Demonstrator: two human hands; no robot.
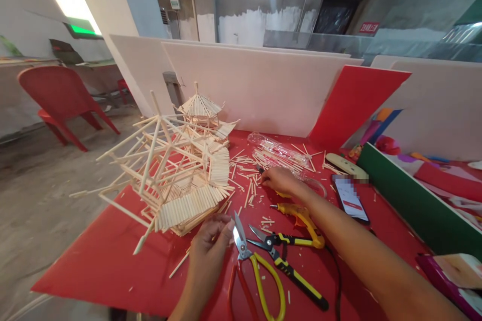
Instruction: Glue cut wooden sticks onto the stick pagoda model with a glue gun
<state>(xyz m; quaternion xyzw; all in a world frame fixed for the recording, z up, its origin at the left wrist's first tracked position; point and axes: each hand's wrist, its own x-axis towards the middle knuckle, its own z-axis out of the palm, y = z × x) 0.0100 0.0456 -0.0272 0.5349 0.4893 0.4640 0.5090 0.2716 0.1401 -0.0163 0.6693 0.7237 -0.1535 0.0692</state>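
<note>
My left hand (211, 241) is beside the blades of the scissors (243, 251), which have one red and one yellow handle. Its thumb and fingers are pinched together; whatever they hold is too small to make out. My right hand (280, 180) reaches over the loose wooden sticks (246, 193), fingers closed. A dark tip shows at its fingertips and something yellow beneath it, but I cannot tell what it grips. The wooden stick pavilion model (192, 205), with an open roof frame, stands left of both hands. Under my right forearm lies a yellow hot glue gun (301, 213).
Yellow-and-black pruning shears (293, 271) lie right of the scissors. A clear plastic bag of sticks (278, 153), a phone (350, 198) and a pale oblong case (344, 164) are farther back. A green-sided box (399, 190) borders the right; white boards (256, 85) stand behind.
</note>
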